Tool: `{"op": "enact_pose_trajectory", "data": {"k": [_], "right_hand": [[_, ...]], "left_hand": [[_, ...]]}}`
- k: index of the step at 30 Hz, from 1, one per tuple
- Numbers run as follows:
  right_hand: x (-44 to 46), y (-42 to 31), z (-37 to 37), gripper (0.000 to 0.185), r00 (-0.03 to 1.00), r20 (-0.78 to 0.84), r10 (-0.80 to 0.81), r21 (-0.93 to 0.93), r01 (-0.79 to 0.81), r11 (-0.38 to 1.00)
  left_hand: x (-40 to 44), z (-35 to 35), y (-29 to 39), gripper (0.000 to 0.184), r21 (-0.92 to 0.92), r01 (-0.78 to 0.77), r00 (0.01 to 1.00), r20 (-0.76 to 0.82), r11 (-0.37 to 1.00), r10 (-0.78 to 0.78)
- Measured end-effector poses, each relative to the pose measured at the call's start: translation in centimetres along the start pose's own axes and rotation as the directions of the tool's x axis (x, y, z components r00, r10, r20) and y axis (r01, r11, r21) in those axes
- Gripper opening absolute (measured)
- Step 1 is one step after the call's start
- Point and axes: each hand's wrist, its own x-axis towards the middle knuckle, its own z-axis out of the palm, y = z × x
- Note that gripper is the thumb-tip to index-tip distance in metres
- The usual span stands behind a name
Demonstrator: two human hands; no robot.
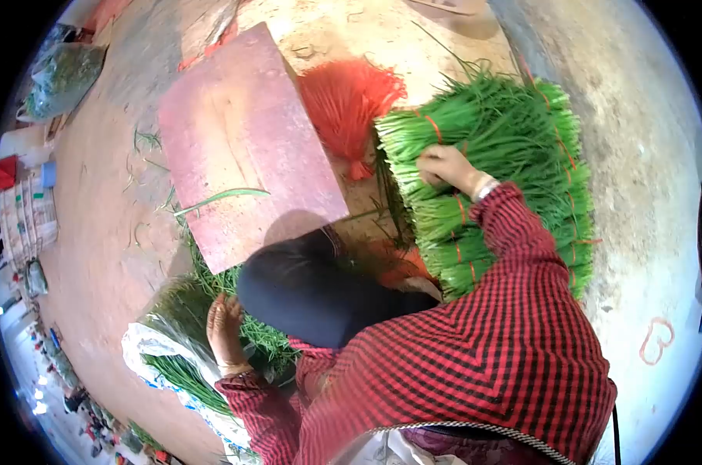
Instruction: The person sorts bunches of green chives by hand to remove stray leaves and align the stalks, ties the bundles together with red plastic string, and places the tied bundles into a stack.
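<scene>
My right hand [448, 167] lies on the stacked green bundles [490, 132], which look like chives tied with red bands. Its fingers are curled around a bundle near the pale cut ends; the fingertips are partly hidden. On the lower left, my left hand [225, 329] is beside loose greens [270, 337] and an opened plastic bag [138, 341] with more long greens in it. Its fingers are bent inward, and what they hold, if anything, does not show. One loose green leaf [223, 198] lies across the pinkish board [235, 116] between the two sides.
A bunch of red ties [349, 105] lies between the board and the stack. Dark cloth over a knee [312, 291] is just below the board. Scattered leaf scraps are on the floor [111, 256]. Filled bags [64, 77] stand far left, and a wall [638, 194] runs along the right.
</scene>
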Motion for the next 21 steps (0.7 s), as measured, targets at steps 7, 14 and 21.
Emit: {"op": "enact_pose_trajectory", "data": {"k": [7,14,21], "right_hand": [[20.2,-3.6,5.6,0.034,0.793,-0.546,0.270,0.375,-0.057,0.925],[22.0,-1.9,7.7,0.027,0.909,-0.416,0.012,-0.051,-0.037,0.998],[6.7,-4.5,11.2,0.020,0.963,0.176,-0.203,-0.345,0.253,0.904]], "left_hand": [[-0.8,0.0,0.0,0.042,0.045,0.049,0.981,-0.189,0.998,-0.040],[1.8,7.6,7.3,0.030,0.251,-0.357,0.836,-0.344,0.900,0.428],[7.6,24.5,11.1,0.042,0.453,-0.890,0.409,0.840,-0.046,0.355]]}}
